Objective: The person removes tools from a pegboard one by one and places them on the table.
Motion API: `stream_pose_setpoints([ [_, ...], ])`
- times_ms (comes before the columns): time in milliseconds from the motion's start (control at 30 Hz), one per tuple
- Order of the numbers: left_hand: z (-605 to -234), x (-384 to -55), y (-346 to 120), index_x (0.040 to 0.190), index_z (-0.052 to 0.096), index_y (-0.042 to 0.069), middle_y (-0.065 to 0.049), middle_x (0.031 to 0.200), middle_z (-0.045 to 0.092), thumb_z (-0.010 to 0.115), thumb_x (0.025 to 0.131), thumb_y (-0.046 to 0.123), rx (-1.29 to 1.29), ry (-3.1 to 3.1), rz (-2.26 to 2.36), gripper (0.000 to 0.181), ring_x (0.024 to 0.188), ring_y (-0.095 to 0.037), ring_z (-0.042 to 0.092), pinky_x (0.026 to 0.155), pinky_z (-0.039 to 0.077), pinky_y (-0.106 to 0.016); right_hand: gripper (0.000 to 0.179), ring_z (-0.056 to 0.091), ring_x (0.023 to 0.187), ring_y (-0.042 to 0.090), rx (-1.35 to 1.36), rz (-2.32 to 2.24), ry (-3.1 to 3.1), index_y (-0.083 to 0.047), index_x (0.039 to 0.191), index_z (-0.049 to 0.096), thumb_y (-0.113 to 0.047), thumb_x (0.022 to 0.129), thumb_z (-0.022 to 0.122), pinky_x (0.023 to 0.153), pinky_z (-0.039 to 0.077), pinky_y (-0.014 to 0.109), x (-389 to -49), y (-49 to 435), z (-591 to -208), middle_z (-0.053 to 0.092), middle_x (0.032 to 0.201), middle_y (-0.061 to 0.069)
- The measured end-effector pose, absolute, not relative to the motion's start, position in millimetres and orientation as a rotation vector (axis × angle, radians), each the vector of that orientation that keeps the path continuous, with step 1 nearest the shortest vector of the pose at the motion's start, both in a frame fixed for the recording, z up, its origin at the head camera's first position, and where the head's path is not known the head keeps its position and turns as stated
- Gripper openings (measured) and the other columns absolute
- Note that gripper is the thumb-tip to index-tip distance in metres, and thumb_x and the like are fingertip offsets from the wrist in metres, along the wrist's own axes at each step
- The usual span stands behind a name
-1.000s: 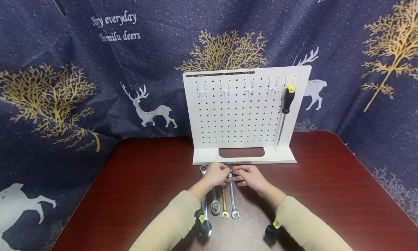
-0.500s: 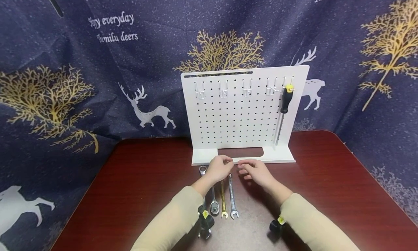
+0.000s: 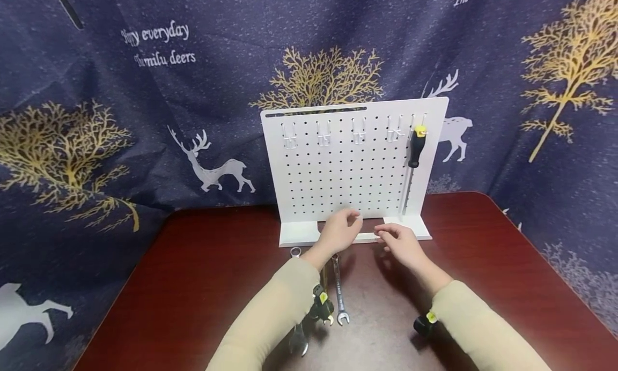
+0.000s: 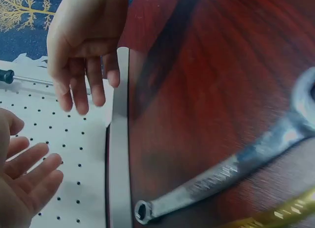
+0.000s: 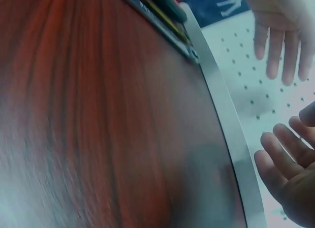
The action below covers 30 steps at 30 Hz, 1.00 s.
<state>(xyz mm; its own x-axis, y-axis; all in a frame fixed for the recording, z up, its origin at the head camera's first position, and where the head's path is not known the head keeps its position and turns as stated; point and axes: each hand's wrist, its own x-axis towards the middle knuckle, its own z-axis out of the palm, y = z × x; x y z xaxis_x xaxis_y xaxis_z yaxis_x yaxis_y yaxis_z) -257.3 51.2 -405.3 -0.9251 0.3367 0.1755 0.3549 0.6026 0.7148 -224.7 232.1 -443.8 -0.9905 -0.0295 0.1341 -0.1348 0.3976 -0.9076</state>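
Observation:
My left hand (image 3: 340,229) is raised before the lower part of the white pegboard (image 3: 338,172), fingers loosely bent and holding nothing. Facing it from the right is my right hand (image 3: 399,242), also holding nothing, its relaxed fingers spread in the right wrist view. A gap separates the two hands. Below them on the table lie a silver combination wrench (image 3: 339,290) and a gold wrench (image 4: 280,211). A larger silver wrench (image 3: 299,340) lies farther left, its middle hidden by my left sleeve. A dark green and red handle (image 5: 172,6) shows beside the wrenches.
A black and yellow screwdriver (image 3: 417,148) hangs upright at the pegboard's right side. Several white wire hooks (image 3: 324,135) line its upper part. The board's base (image 3: 294,234) stands on the dark red table (image 3: 207,285), with a patterned blue cloth (image 3: 217,92) behind.
Both hands have moved away from the wrench ends, forward and to the right, toward the pegboard. The gap between them has widened. The tools stay on the table; the head view has shifted slightly.

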Motion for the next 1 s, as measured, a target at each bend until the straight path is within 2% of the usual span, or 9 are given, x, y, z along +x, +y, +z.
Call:
stream_pose_setpoints([
  [167,-392.4,-267.0,68.1,0.124,0.06,0.011,-0.004,0.116,0.067,0.05,0.093,0.026,-0.691,-2.732,-1.157,0.035,0.102,-0.016,0.066,0.085,0.054,-0.026,0.027,0.067,0.085,0.019,0.101,1.477,-2.549,0.008,0.114,0.061,-0.008,0.095,0.05,0.065,0.055,0.023,-229.1,251.2,-443.7,0.066,0.109,0.026],
  [233,-387.7,-271.3,74.9,0.125,0.059,0.01,-0.004,0.119,0.066,0.052,0.093,0.026,-0.723,-2.703,-1.128,0.036,0.103,-0.018,0.065,0.085,0.054,-0.027,0.026,0.066,0.086,0.017,0.065,1.357,-2.562,0.004,0.112,0.064,-0.01,0.094,0.052,0.066,0.052,0.019,-231.2,258.1,-444.1,0.068,0.107,0.022],
  [300,-383.5,-275.2,81.6,0.125,0.059,0.01,-0.004,0.121,0.065,0.053,0.092,0.026,-0.75,-2.684,-1.088,0.037,0.105,-0.019,0.065,0.086,0.053,-0.027,0.025,0.066,0.088,0.02,0.04,1.25,-2.568,0.001,0.111,0.066,-0.012,0.094,0.053,0.07,0.051,0.02,-232.6,264.3,-443.8,0.069,0.105,0.019],
  [400,-376.4,-278.9,91.2,0.126,0.058,0.01,-0.003,0.123,0.064,0.055,0.092,0.028,-0.764,-2.681,-1.045,0.039,0.109,-0.018,0.062,0.088,0.053,-0.028,0.025,0.065,0.092,0.025,0.011,1.146,-2.565,-0.002,0.11,0.067,-0.015,0.093,0.053,0.078,0.051,0.029,-234.0,272.1,-441.8,0.07,0.106,0.016],
  [467,-370.2,-280.4,97.4,0.127,0.057,0.01,-0.003,0.123,0.063,0.055,0.092,0.029,-0.773,-2.675,-1.028,0.04,0.111,-0.017,0.06,0.091,0.051,-0.028,0.026,0.064,0.094,0.029,-0.003,1.124,-2.56,-0.002,0.111,0.066,-0.016,0.094,0.053,0.08,0.051,0.037,-235.5,276.6,-440.4,0.069,0.107,0.017],
  [567,-360.7,-283.6,107.6,0.128,0.056,0.009,-0.003,0.124,0.062,0.057,0.091,0.028,-0.776,-2.652,-1.039,0.041,0.115,-0.017,0.058,0.095,0.049,-0.028,0.027,0.064,0.093,0.031,-0.02,1.098,-2.555,-0.003,0.112,0.066,-0.017,0.094,0.053,0.081,0.05,0.042,-238.0,280.8,-437.6,0.068,0.108,0.018],
  [800,-338.2,-292.3,133.0,0.129,0.055,0.014,0.001,0.125,0.062,0.059,0.091,0.031,-0.725,-2.621,-1.03,0.042,0.109,-0.013,0.06,0.088,0.051,-0.022,0.026,0.064,0.093,0.033,-0.049,1.08,-2.523,-0.001,0.11,0.066,-0.016,0.093,0.053,0.08,0.049,0.042,-244.9,287.9,-433.7,0.069,0.106,0.019],
  [1000,-321.8,-299.3,150.7,0.13,0.055,0.016,0.002,0.124,0.061,0.059,0.091,0.035,-0.703,-2.599,-1.052,0.043,0.109,-0.011,0.06,0.086,0.05,-0.018,0.029,0.063,0.092,0.033,-0.085,1.08,-2.521,-0.001,0.112,0.065,-0.019,0.094,0.052,0.08,0.049,0.041,-251.3,292.2,-428.6,0.069,0.105,0.02],
])
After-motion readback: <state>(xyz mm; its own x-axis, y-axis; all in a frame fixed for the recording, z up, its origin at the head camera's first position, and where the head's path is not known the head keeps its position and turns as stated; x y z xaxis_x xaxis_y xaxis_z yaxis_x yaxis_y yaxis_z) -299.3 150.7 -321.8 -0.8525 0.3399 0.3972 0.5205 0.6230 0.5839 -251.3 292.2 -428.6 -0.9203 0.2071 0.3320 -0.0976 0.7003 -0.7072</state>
